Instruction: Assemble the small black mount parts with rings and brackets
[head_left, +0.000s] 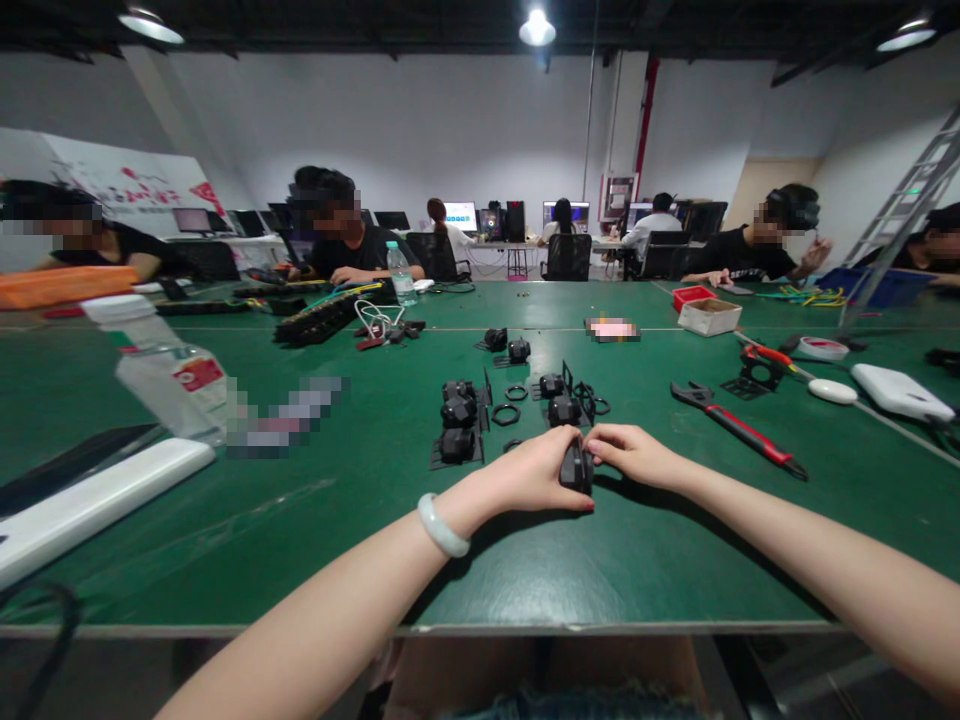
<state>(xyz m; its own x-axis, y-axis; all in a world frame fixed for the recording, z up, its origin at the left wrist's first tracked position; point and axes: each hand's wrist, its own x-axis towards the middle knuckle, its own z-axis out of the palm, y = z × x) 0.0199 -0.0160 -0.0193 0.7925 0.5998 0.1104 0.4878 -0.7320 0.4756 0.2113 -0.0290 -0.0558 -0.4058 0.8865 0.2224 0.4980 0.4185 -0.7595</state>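
A black plastic fitting (576,470) with a faceted body is held just over the green table in front of me. My left hand (536,468) grips it from the left, thumb low and fingers over its top, with a pale bangle on the wrist. At its upper right, the bent fingers of my right hand (626,452) are closed on its edge. Similar black fittings (459,410) on flat plates stand just beyond to the left, and more fittings (564,408) are behind my hands. Black ring nuts (506,414) lie between these groups.
An adjustable wrench (750,435) with red-black handles lies to the right, near a white box-shaped device (902,392) and cable. On the left are a clear bottle (169,375) and a long white bar (105,510). Co-workers sit across the table (525,570).
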